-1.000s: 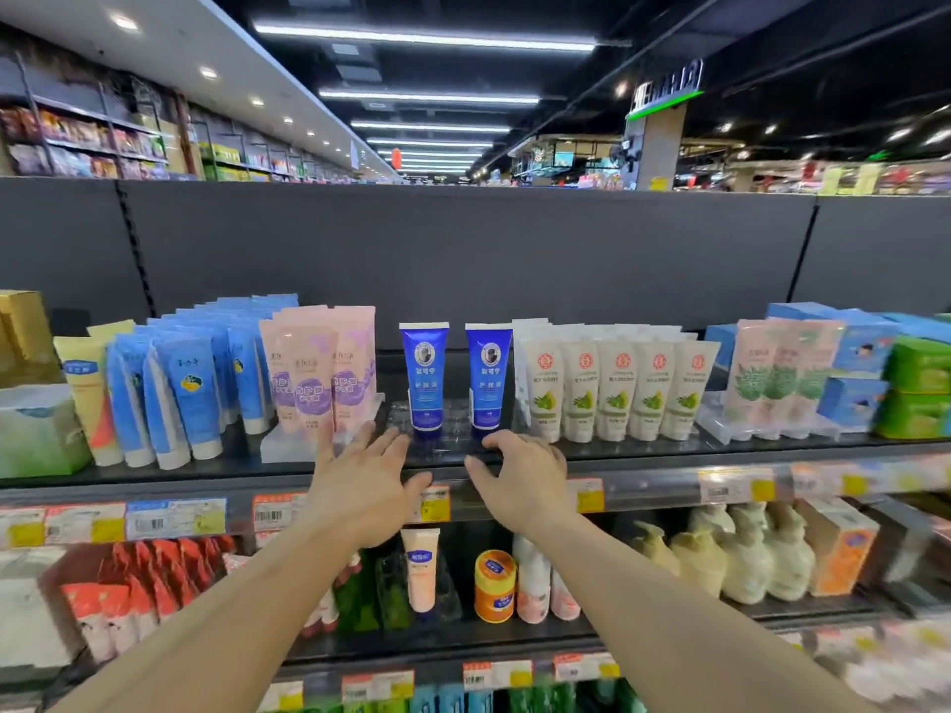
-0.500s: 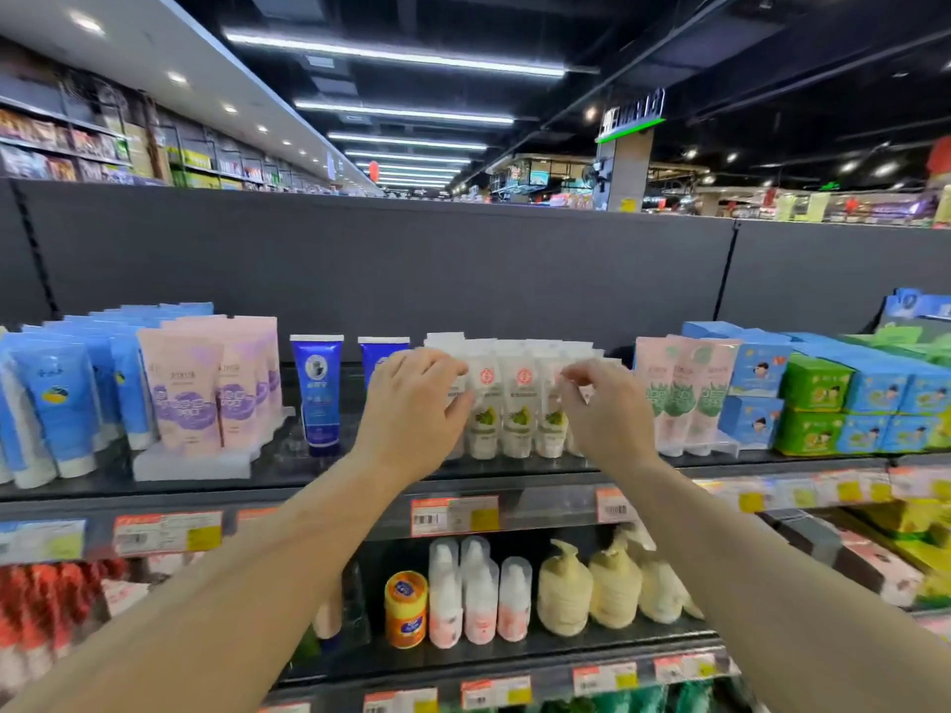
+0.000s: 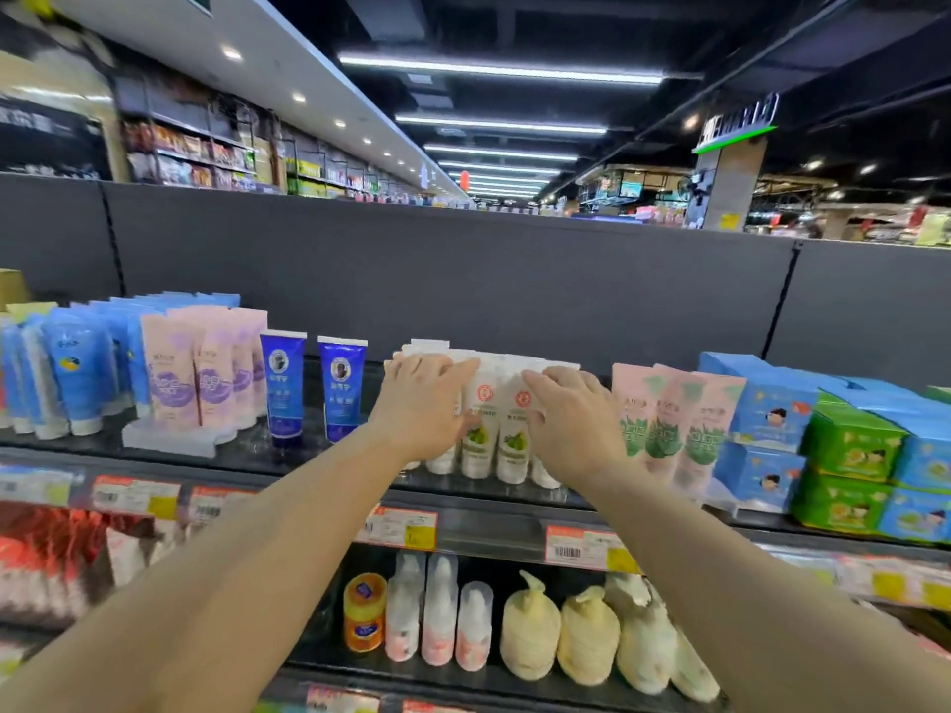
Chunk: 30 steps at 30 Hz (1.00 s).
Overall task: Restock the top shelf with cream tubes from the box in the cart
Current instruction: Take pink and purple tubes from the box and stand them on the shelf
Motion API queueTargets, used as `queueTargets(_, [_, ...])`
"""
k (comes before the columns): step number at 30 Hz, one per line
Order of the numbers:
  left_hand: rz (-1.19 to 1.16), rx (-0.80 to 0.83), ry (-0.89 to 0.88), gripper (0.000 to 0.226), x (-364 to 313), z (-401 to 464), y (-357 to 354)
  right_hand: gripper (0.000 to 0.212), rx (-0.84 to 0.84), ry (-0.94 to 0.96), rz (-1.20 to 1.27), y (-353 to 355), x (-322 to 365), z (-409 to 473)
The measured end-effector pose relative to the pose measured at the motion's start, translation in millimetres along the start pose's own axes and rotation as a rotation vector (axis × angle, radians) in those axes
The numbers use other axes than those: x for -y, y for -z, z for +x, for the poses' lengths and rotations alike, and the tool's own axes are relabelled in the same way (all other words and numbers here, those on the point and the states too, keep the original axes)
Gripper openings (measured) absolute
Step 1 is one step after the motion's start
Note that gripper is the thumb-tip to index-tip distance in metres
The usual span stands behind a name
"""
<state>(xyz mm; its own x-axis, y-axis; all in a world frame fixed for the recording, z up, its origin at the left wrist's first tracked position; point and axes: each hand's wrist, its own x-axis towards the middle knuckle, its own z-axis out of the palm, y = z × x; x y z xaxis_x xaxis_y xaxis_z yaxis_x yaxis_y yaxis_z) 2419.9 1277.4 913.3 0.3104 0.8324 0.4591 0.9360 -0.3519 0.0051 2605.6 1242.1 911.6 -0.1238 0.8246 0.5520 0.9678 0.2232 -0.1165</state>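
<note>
Where white tubes (image 3: 486,429) stand, flat hands (image 3: 494,409) touching

1. The scene is lit brightly from above by long ceiling light strips (image 3: 502,69) toward 12 o'clock and round spotlights (image 3: 231,54) toward 11 o'clock.
2. Straight lines are bent by wide-angle distortion near the edges.
3. Motion blur is seen at 9 o'clock on the red packets (image 3: 46,563) and price labels (image 3: 136,499).
4. Glare is thrown off the white cream tubes (image 3: 489,429).
</note>
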Motion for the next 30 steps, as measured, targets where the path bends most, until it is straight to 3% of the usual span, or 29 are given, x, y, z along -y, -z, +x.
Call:
queueTargets(8, [0.1,0.024,-0.007,0.077,1,-2,-2,0.05,-0.018,-0.014,0.029,-2,-1,1])
queueTargets(11, [0.022,0.041,-0.009,0.078,2,-2,6,0.048,-0.038,-0.006,0.077,-4,-3,0])
queueTargets(13, [-0.116,-0.089,0.0,0.069,3,-10,12,0.044,-0.16,-0.003,0.157,-7,-6,-8])
queueTargets(15, [-0.275,-0.317,0.028,0.048,6,-31,12,0.032,-0.287,0.001,0.227,-12,-8,-23])
queueTargets(17, [-0.315,-0.391,0.031,0.022,15,-57,-2,0.016,-0.303,-0.009,0.226,-19,-11,-38])
queueTargets(19, [-0.287,-0.27,0.046,0.017,23,-78,-26,0.007,-0.179,-0.051,0.184,-30,-13,-52])
queueTargets(21, [-0.291,-0.137,0.096,0.026,29,-87,-47,0.011,-0.048,-0.091,0.133,-42,-15,-60])
queueTargets(30, [-0.236,0.021,0.117,0.05,29,-86,-51,0.032,0.02,-0.152,0.001,-54,-1,-66])
